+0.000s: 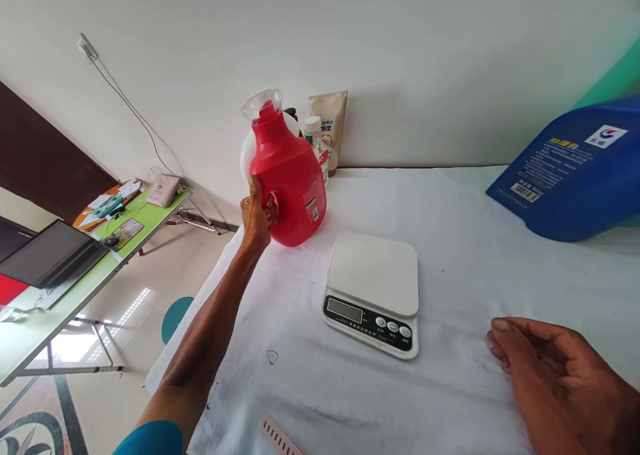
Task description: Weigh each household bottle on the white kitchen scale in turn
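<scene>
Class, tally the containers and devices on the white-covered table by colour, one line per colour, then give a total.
Red: 1, the red jug held by the left hand
Blue: 1, the blue jug
White: 2, the scale and the small bottle
Beige: 1, the pouch
Total: 5

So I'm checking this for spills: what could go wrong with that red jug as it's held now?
The left hand grips the red detergent jug by its handle, tilted near the table edge; it could slip off. The small bottles stand just behind and could be knocked over. The right hand lies apart on the cloth, so it gives no support.
</scene>
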The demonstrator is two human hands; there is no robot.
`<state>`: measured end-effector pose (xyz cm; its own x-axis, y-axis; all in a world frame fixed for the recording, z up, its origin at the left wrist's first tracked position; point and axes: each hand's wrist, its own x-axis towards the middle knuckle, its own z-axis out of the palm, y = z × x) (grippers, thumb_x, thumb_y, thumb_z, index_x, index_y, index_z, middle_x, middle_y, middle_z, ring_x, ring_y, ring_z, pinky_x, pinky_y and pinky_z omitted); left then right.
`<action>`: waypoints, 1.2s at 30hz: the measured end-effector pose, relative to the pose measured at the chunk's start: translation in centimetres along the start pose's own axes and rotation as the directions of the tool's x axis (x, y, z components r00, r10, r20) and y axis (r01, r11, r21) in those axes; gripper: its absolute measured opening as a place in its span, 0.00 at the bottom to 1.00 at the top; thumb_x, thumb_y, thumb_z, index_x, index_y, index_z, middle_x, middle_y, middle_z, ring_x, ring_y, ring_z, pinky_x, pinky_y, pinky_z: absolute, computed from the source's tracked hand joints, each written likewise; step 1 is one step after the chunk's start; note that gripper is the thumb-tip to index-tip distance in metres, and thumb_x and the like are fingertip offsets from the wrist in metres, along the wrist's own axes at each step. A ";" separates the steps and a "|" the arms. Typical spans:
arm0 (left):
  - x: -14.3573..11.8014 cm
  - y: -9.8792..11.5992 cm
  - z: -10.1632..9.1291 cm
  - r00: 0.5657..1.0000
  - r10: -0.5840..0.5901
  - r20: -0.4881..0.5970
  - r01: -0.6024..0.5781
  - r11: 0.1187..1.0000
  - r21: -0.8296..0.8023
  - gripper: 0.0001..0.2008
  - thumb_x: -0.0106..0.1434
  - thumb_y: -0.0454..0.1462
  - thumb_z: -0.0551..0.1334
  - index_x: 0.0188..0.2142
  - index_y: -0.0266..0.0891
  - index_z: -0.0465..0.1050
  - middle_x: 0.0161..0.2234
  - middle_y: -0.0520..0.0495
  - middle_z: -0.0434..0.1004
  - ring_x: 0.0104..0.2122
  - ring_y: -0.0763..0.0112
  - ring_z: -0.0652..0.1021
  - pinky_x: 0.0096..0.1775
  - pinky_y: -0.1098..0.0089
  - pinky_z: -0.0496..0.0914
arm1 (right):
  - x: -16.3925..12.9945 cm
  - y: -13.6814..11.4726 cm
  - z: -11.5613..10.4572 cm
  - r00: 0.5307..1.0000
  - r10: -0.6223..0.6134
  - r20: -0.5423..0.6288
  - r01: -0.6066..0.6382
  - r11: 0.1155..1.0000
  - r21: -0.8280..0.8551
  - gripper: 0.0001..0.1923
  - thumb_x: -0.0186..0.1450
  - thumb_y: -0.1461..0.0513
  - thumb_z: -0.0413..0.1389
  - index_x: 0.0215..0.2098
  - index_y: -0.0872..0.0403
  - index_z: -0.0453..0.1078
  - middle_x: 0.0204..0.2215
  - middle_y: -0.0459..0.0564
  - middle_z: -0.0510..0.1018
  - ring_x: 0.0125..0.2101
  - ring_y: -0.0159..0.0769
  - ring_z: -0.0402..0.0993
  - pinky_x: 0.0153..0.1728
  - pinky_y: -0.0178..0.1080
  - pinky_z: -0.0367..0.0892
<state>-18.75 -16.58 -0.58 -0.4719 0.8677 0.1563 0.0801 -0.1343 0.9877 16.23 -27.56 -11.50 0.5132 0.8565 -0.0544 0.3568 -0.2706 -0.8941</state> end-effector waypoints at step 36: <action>-5.1 -10.0 1.3 0.996 0.076 0.054 -0.088 0.963 0.255 0.29 0.74 0.63 0.49 0.36 0.42 0.68 0.28 0.50 0.70 0.28 0.67 0.73 0.36 0.64 0.69 | 13.5 -6.7 -1.0 0.959 -0.153 -0.238 0.182 0.977 0.108 0.41 0.48 0.47 0.76 0.48 0.49 0.59 0.61 0.65 0.72 0.60 0.51 0.72 0.59 0.53 0.70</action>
<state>-16.02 -19.00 -11.24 -0.4160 0.8796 0.2307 0.3420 -0.0837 0.9359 21.58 -14.58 -5.76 0.6232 0.7586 0.1902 0.3584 -0.0609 -0.9316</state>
